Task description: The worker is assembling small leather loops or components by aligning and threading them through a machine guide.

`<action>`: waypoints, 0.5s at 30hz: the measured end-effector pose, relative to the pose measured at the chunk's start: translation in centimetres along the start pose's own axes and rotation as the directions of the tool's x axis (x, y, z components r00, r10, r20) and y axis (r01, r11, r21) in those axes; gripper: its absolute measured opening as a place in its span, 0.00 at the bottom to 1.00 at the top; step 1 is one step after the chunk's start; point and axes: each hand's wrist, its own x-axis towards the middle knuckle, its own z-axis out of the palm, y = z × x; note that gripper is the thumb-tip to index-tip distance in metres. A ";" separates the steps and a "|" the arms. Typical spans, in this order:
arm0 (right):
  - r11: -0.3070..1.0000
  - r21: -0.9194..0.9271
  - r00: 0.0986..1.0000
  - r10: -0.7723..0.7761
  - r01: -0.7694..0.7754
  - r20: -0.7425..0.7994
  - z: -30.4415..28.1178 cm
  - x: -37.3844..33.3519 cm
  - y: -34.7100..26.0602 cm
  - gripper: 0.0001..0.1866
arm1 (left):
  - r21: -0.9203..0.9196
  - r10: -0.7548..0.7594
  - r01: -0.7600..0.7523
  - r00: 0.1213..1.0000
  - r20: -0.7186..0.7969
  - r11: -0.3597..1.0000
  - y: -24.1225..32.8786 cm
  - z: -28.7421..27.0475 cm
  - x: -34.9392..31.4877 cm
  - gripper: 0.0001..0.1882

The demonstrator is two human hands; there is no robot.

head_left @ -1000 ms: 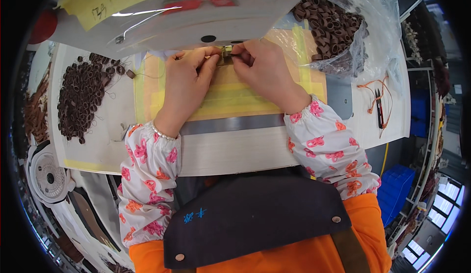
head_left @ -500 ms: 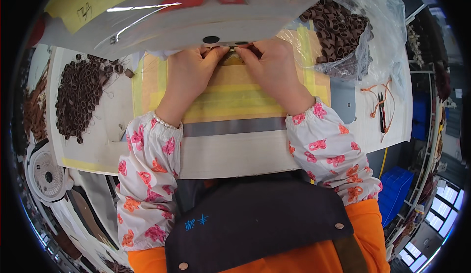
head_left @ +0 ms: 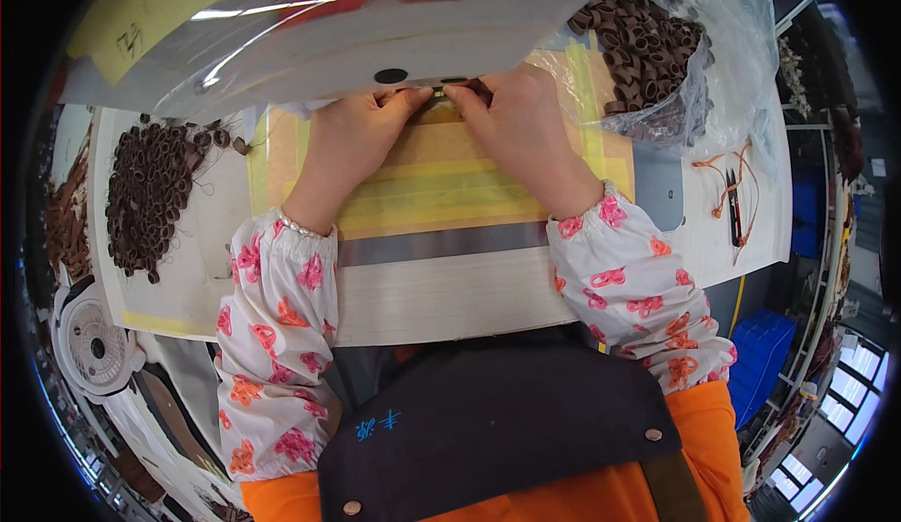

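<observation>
My left hand (head_left: 352,142) and my right hand (head_left: 521,137) meet under the low edge of a pale machine head (head_left: 328,57), apparently a sewing machine. Thumbs and forefingers are pinched from both sides around something small at the machine's working point. What they hold is mostly hidden by the fingers and the head. Beneath my wrists lies a work surface (head_left: 441,170) of brown sheet with yellow tape strips. On the left a pile of small dark brown loops (head_left: 145,198) trails loose threads. More brown loops (head_left: 648,53) fill a clear plastic bag (head_left: 737,62) at the far right.
Dark-bladed thread snips (head_left: 733,207) lie beside an orange cord (head_left: 746,175) on the right of the table. The pale table's front edge (head_left: 450,325) runs before my apron. A white fan (head_left: 94,344) stands at lower left, a blue crate (head_left: 762,362) at lower right.
The view has shifted slightly. Both hands stay pinched at the same spot under the machine head, with only a small change in the left wrist's position.
</observation>
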 end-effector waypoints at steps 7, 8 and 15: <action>0.998 -0.058 0.998 0.017 -0.014 0.061 -0.1 0.2 -0.1 0.04 | -0.010 -0.009 0.009 1.000 -0.024 1.000 -0.1 0.2 -0.1 0.12; 0.998 -0.068 0.998 0.014 -0.010 0.061 -0.2 0.2 -0.1 0.04 | -0.019 0.021 -0.022 0.999 -0.032 1.000 -0.6 0.4 0.0 0.13; 0.997 -0.078 0.995 0.017 -0.010 0.095 -0.1 0.5 0.0 0.06 | -0.095 0.034 -0.039 0.998 -0.056 0.995 -0.6 0.4 0.0 0.14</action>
